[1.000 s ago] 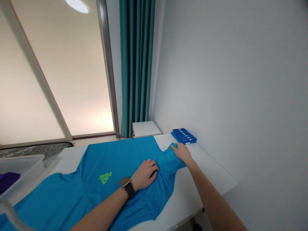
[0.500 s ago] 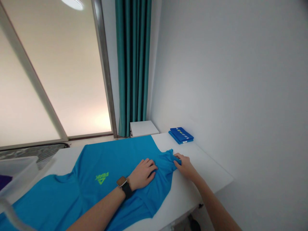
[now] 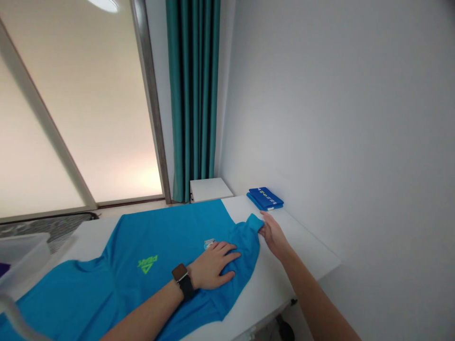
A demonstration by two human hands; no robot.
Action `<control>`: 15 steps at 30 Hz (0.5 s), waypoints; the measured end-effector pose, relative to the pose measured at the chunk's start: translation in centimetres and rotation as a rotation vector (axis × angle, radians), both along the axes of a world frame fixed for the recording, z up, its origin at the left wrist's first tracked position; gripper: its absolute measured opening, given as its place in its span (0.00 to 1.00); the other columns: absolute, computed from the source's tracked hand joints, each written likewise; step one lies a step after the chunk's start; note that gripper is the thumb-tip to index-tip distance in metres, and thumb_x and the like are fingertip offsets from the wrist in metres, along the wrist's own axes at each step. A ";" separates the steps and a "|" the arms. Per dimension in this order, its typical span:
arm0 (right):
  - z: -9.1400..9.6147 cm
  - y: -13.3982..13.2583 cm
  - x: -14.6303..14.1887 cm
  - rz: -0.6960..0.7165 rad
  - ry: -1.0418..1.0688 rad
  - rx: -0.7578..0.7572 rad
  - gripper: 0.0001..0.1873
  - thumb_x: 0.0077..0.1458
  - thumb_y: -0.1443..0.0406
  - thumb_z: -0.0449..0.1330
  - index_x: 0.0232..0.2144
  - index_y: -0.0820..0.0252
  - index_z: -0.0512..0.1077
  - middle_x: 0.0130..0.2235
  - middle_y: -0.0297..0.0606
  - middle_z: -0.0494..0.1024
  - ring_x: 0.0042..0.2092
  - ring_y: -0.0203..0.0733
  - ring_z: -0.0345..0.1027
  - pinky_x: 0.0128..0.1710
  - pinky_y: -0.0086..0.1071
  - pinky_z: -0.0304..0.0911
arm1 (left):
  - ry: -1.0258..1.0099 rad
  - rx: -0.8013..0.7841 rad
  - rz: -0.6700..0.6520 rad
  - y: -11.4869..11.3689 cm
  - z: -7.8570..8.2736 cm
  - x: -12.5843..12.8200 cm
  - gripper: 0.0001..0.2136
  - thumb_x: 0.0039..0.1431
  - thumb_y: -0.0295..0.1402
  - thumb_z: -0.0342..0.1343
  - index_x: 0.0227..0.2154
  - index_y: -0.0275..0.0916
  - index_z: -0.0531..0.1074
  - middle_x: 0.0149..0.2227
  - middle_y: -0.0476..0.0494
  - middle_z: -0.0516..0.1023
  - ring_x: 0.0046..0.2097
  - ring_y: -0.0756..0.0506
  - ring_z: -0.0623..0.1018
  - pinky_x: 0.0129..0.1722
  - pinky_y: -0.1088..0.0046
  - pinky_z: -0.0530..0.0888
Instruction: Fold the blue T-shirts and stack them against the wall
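Two hands on our blue long-sleeved shirt [image 3: 159,237], lying flat on the white table [image 3: 302,251]. One sleeve [image 3: 245,255] was folded over; left hand [image 3: 213,267] pressed it, fingers spread — right hand [image 3: 273,237] fingers together at the cuff [image 3: 254,221]. Folded blue stack [image 3: 265,198] sat far right.

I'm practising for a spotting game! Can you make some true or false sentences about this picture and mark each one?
1. The left hand lies flat on the bright blue cloth shirt. True.
2. A black-strapped wristwatch is on the right wrist. False: it is on the left wrist.
3. The right hand is at the cuff of the shirt's long sleeve. True.
4. A folded red cloth lies on the white table. False: the folded cloth there is blue, with white marks.
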State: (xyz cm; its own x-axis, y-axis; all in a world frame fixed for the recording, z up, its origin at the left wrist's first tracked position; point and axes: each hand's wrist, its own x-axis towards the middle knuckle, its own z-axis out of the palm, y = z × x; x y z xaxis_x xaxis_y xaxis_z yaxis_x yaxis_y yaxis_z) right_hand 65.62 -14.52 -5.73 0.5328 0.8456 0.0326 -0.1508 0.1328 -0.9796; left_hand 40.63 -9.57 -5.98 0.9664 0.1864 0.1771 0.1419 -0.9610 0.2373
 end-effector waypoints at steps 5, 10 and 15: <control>-4.1 -1.5 -1.2 -0.071 -0.633 -0.142 0.35 0.50 0.53 0.59 0.57 0.61 0.61 0.34 0.38 0.77 0.37 0.45 0.71 0.40 0.39 0.64 | 0.011 0.015 -0.004 0.0 -0.1 0.0 0.24 0.61 0.44 0.52 0.60 0.47 0.62 0.61 0.40 0.65 0.59 0.35 0.66 0.57 0.50 0.62; -5.1 -2.6 -1.6 -0.134 -1.108 -0.244 0.28 0.55 0.64 0.49 0.58 0.60 0.63 0.35 0.38 0.77 0.36 0.44 0.70 0.43 0.38 0.61 | 0.048 0.023 -0.024 0.1 -0.1 0.0 0.28 0.62 0.49 0.51 0.63 0.49 0.59 0.64 0.39 0.62 0.62 0.33 0.64 0.59 0.48 0.61; -2.7 -3.0 -0.8 -0.098 -1.137 -0.370 0.25 0.56 0.68 0.45 0.56 0.57 0.65 0.31 0.34 0.78 0.30 0.41 0.70 0.36 0.32 0.60 | 0.146 0.008 -0.047 0.5 -0.2 -0.2 0.34 0.61 0.56 0.47 0.66 0.48 0.52 0.69 0.37 0.51 0.67 0.31 0.56 0.63 0.45 0.53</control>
